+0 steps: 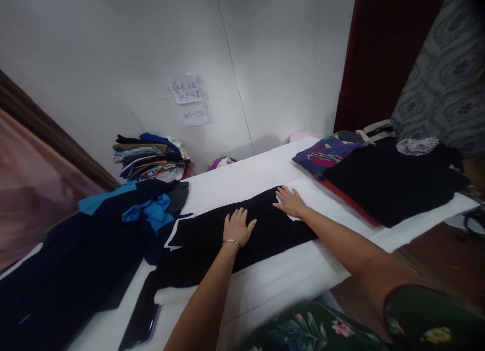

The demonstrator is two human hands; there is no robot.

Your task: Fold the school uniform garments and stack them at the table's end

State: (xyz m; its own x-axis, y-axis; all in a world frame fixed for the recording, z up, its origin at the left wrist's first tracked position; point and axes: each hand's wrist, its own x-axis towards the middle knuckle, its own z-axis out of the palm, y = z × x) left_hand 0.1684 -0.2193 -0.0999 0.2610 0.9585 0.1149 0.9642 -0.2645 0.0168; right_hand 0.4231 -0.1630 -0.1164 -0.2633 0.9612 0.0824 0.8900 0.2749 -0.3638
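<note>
Black garment (pixel 265 242) lies stretched out across the middle of the white-covered table (pixel 235 184), in front of the person, in long panels with a white edge showing at its left end. The left hand (pixel 237 229), with a bracelet (pixel 231 242) at the wrist, rests flat on the middle of the cloth, palm down, fingers slightly spread. The right hand (pixel 291 202) lies flat too, at the garment's right end, fingers spread and the thumb apart; a patch of white shows beside it.

At the left, a navy garment with bright blue panels (pixel 87 260) is heaped close against the black one, crowding that end. A smartphone (pixel 138 315) lies at the near left, its far end right by the black cloth; whether the cloth covers part of it cannot be told. Behind the navy heap stands a stack of folded clothes (pixel 149 159), near the wall (pixel 280 63), which bears two handwritten paper notes (pixel 189 90).

On the right, well apart from the left hand, a second black garment (pixel 397 184) lies over something red (pixel 348 199), with a navy patterned cloth (pixel 322 156) beside it and a floral fabric band (pixel 417 146) on top. A pink curtain (pixel 45 184) hangs at far left.
</note>
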